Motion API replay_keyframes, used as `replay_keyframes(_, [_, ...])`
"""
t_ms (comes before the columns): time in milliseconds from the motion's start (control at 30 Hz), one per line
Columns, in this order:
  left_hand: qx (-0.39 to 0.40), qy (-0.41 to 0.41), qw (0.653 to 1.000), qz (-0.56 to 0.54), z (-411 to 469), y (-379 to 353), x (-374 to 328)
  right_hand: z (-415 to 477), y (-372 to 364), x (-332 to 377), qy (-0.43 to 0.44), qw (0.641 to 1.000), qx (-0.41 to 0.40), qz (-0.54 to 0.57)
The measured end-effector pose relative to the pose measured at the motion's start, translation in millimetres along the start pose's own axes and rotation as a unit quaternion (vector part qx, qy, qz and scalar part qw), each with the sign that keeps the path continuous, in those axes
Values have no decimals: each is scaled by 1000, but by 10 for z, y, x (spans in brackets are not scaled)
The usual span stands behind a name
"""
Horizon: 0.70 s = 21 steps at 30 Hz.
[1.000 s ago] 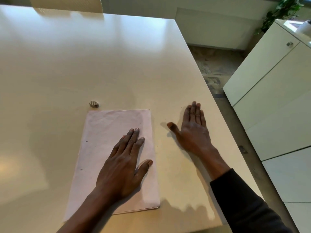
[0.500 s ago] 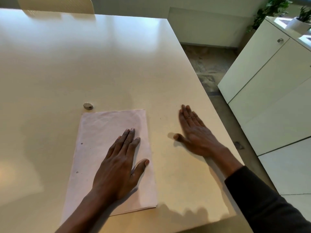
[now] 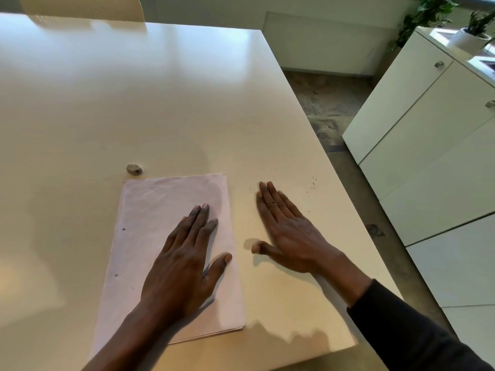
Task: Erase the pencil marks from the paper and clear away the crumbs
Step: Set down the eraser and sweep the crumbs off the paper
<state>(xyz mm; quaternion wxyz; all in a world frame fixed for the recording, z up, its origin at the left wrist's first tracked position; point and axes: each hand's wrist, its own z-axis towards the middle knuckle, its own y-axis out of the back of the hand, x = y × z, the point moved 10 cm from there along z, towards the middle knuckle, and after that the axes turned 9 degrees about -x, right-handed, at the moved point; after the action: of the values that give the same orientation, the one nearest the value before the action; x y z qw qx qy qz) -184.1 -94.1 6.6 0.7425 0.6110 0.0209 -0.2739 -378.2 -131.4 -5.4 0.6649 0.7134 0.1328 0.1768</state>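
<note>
A pale pink sheet of paper (image 3: 150, 236) with punched holes lies on the cream table (image 3: 134, 103), on top of a thin stack. My left hand (image 3: 184, 261) presses flat on the sheet's right half, fingers straight. My right hand (image 3: 289, 234) lies flat on the bare table just right of the paper, fingers straight and angled up-left, thumb tucked low. A small oval grey eraser (image 3: 134, 169) sits just beyond the paper's top-left corner. Dark eraser crumbs (image 3: 312, 183) are scattered on the table to the right of my right fingertips.
The table's right edge (image 3: 345, 188) runs close to my right hand, with floor beyond. White cabinets (image 3: 428, 135) stand at the right with potted plants on top. A chair back (image 3: 80, 6) shows at the table's far side.
My right hand has swung its fingers leftward and slid nearer the paper, with the thumb drawn in. My left hand has stayed pressed on the sheet.
</note>
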Motion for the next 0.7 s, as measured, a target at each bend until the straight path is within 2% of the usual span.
replay_keyframes(300, [-5,0,1000,-8,3,18,-12,29,61,-1217,-162,987,-8,7])
replay_keyframes(400, [-5,5,1000,-8,-1,24,-1,34,102,-1407,-209,978,-8,7])
replay_keyframes(467, [-7,5,1000,-8,5,26,2,117,173,-1261,-195,980,-27,-3])
replay_keyframes(533, [-9,5,1000,-7,11,28,8,277,213,-861,-136,990,-46,20])
replay_keyframes(633, [-11,5,1000,-7,1,17,14,507,158,-144,-39,995,-36,80])
replay_keyframes(700, [-8,5,1000,-7,-6,-3,19,618,85,138,-16,995,-18,95])
